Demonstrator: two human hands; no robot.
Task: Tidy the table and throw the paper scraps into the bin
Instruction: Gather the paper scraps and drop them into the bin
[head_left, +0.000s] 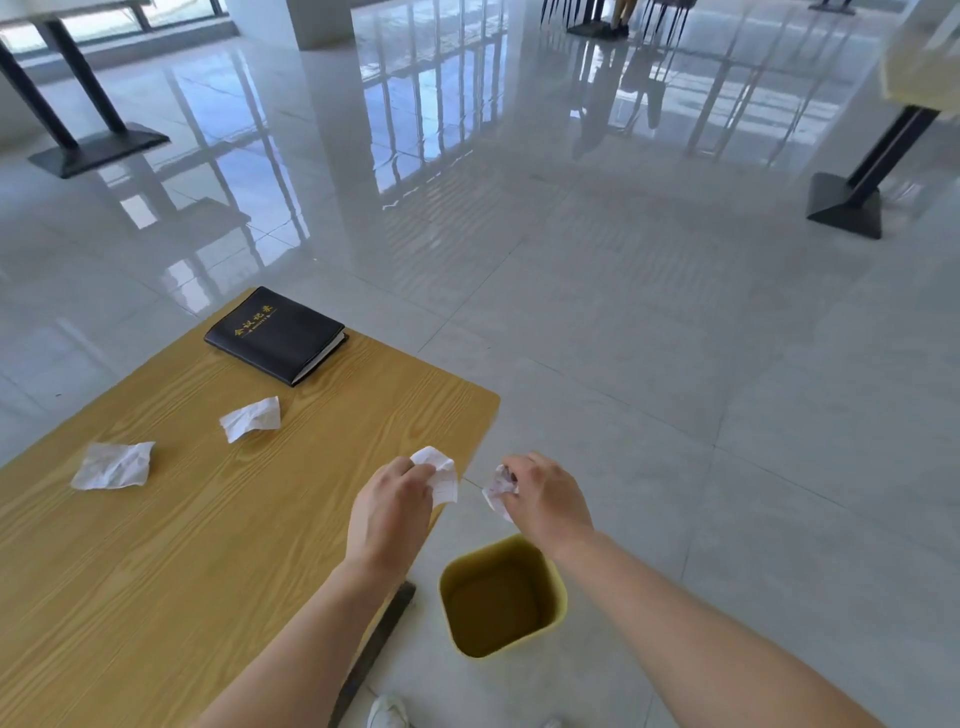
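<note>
Forearms: two bare forearms reach in from the bottom edge, nearest the camera, the left over the table, the right over the floor.
Left hand (390, 506): fingers curled closed round a crumpled white paper scrap (441, 475), which sticks out past the fingertips; the hand is over the table's right edge.
Right hand (545, 496): fingers pinched closed on a second crumpled scrap (497, 491) with faint print on it; it is held off the table, in the air above the floor and a little beyond the bin's far rim in the picture.
Bin (558, 597): small yellow bin with an open top, standing on the floor just beside the table's right edge, between the two forearms; nothing shows inside it.
Table (182, 561): light wood-grain top with a rounded corner, a dark leg showing near the bin.
Scraps on table: one crumpled piece (251, 418) lies near the middle, another (113, 466) towards the left, well apart from the hands.
Notebook (275, 335): black cover with gold lettering, closed, flat at the table's far corner.
Shoe (387, 712): a white shoe tip shows at the bottom edge, on the floor.
Floor (675, 338): glossy pale tiles reflecting windows; black bases of other tables stand far left and far right.
</note>
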